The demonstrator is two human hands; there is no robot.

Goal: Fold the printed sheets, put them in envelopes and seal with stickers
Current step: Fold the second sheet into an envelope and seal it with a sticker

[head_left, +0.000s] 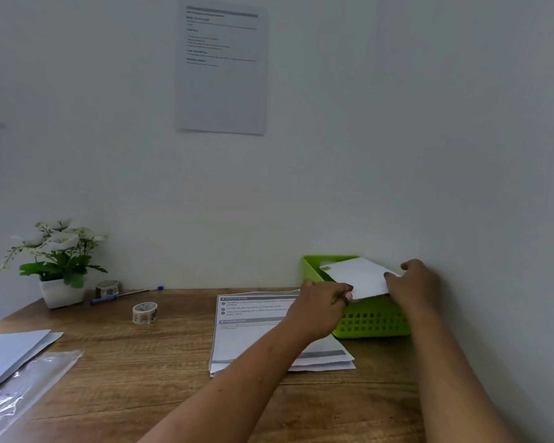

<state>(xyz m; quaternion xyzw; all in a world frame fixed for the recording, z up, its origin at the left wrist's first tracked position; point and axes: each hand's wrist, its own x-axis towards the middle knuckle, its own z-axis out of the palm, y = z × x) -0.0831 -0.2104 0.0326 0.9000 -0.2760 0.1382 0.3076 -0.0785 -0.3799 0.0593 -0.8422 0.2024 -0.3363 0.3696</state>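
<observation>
While both hands hold a white envelope [360,276] above a green basket [371,321], we see it tilted, with its near edge on or just over the basket's front wall; we cannot tell which. The left hand [322,302] pinches the near left corner between thumb and fingers. The right hand [414,284] grips the right edge, fingers curled over it. The basket stands at the back right of the desk [141,378], close to the wall.

We judge the envelope is not yet fully inside. Let go now, it could slide off the front wall and land on the sheets [253,330] just beside the basket. Pushed down at this angle, a corner could catch on the rim and crease. The left forearm crosses above the sheets, so drawing it back low could drag the top one askew.

Further left stand a sticker roll [145,312] and a second roll [108,287], with a pen [125,295] between them. A potted plant [58,260] stands near the far left. Pale paper [10,350] and a clear sleeve [29,378] lie at the left edge.

The top sheet carries grey heading bars and lines of print, too blurred for us to read. A notice [221,68] on the wall has headings and short lines, also unreadable. We see no brand names.
</observation>
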